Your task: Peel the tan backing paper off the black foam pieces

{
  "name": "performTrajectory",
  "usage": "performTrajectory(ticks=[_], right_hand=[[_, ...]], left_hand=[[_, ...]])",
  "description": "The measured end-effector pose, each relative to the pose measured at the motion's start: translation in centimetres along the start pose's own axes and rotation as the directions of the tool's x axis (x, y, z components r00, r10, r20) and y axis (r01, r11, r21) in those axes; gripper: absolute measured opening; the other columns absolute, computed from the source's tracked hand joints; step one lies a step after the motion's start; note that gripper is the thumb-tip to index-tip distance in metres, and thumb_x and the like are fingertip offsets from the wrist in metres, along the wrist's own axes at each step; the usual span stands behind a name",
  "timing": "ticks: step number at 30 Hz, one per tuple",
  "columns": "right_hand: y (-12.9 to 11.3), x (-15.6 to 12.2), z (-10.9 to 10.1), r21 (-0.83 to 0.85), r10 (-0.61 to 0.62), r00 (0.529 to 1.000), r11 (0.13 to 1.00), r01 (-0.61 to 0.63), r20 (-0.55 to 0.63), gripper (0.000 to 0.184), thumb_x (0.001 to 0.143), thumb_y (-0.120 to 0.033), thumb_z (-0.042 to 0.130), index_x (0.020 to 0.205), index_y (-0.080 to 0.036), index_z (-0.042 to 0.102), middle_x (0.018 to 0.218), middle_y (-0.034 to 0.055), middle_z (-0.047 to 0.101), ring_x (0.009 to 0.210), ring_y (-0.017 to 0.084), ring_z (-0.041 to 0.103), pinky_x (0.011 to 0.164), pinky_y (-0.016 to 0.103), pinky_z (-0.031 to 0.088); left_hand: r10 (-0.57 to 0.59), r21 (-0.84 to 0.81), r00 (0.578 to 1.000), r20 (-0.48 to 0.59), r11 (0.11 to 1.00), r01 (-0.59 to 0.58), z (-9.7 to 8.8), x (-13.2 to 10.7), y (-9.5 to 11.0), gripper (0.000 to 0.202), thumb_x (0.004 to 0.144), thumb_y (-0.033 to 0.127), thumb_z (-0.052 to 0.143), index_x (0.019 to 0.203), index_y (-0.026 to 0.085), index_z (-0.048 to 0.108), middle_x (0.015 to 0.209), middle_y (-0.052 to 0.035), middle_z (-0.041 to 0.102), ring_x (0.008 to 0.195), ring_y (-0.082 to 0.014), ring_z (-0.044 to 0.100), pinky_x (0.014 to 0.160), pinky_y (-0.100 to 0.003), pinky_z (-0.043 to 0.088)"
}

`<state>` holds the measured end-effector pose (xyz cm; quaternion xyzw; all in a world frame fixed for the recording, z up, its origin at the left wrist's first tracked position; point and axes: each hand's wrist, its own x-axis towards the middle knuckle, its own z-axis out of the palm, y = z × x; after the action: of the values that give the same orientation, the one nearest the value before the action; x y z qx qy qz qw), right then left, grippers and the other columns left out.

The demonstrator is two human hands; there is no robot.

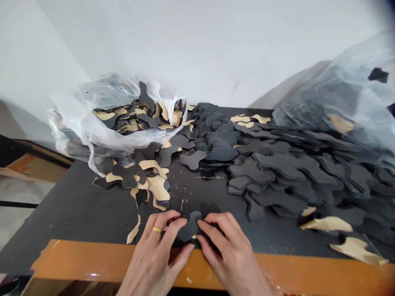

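Observation:
My left hand [156, 250], with a gold ring on one finger, and my right hand [226, 248] meet at the near edge of the black tabletop [80, 209]. Between their fingertips they pinch a small black cut-out piece [190, 226] with a wavy outline, lying flat on the table. Both hands have their fingers curled onto it. Just behind lie more such pieces, some black side up, others with their tan backing showing [157, 187].
An open clear plastic bag [92, 119] full of black and tan pieces sits at the back left. Overlapping rows of black pieces [277, 164] spread across the middle and right. Another plastic bag [354, 94] rises at the far right. Peeled tan backings [327, 224] lie near the orange table edge [92, 261].

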<state>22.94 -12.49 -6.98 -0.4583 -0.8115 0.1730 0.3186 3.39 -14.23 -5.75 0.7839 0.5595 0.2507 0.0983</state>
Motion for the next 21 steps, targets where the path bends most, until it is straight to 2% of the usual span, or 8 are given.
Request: performTrajectory(ticks=[4, 8, 11, 16, 21], right_hand=[[0.0, -0.1, 0.0, -0.008, -0.004, 1.0, 1.0, 0.004, 0.007, 0.023, 0.093, -0.011, 0.053, 0.113, -0.015, 0.065, 0.106, 0.0125, 0.058, 0.092, 0.024, 0.056, 0.076, 0.039, 0.056], [-0.1, 0.0, -0.2, -0.008, -0.009, 1.0, 1.0, 0.009, 0.025, 0.022, 0.092, -0.01, 0.054, 0.111, -0.014, 0.065, 0.105, 0.0123, 0.058, 0.091, 0.023, 0.055, 0.076, 0.039, 0.056], [-0.2, 0.1, -0.3, -0.002, -0.01, 1.0, 1.0, 0.01, 0.028, 0.022, 0.092, -0.009, 0.054, 0.11, -0.014, 0.065, 0.105, 0.0122, 0.058, 0.091, 0.023, 0.055, 0.076, 0.039, 0.056], [-0.2, 0.2, -0.1, -0.003, -0.009, 1.0, 1.0, 0.009, -0.009, 0.022, 0.091, -0.008, 0.054, 0.108, -0.015, 0.066, 0.104, 0.011, 0.059, 0.09, 0.022, 0.055, 0.076, 0.038, 0.056], [-0.1, 0.1, 0.1, -0.013, -0.004, 1.0, 1.0, 0.004, -0.007, 0.022, 0.091, -0.008, 0.054, 0.108, -0.016, 0.066, 0.105, 0.011, 0.059, 0.091, 0.023, 0.055, 0.077, 0.04, 0.056]], left_hand=[[-0.058, -0.022, 0.998, -0.033, 0.998, 0.057, -0.3, -0.5, 0.1, 0.042, 0.086, 0.025, 0.065, 0.125, 0.023, 0.05, 0.119, -0.0095, 0.059, 0.109, -0.0273, 0.058, 0.089, -0.042, 0.056], [0.013, -0.073, 0.999, 0.04, 0.997, -0.01, -0.2, -0.3, 0.5, 0.049, 0.091, 0.019, 0.059, 0.137, 0.024, 0.042, 0.122, -0.0081, 0.062, 0.112, -0.0243, 0.058, 0.093, -0.039, 0.055], [-0.002, -0.12, 0.998, 0.066, 0.993, 0.01, 0.3, -0.1, 0.6, 0.053, 0.092, 0.015, 0.055, 0.141, 0.024, 0.039, 0.118, -0.0072, 0.066, 0.11, -0.0226, 0.061, 0.09, -0.036, 0.056], [-0.082, -0.141, 0.996, 0.044, 0.986, 0.088, 0.7, -0.2, 0.5, 0.055, 0.09, 0.017, 0.057, 0.142, 0.026, 0.039, 0.11, -0.0054, 0.069, 0.1, -0.0211, 0.067, 0.085, -0.035, 0.059], [-0.064, -0.134, 0.998, 0.029, 0.989, 0.068, 0.6, -0.1, 0.6, 0.055, 0.09, 0.017, 0.056, 0.142, 0.026, 0.04, 0.113, -0.0067, 0.069, 0.1, -0.0222, 0.067, 0.085, -0.036, 0.059]])
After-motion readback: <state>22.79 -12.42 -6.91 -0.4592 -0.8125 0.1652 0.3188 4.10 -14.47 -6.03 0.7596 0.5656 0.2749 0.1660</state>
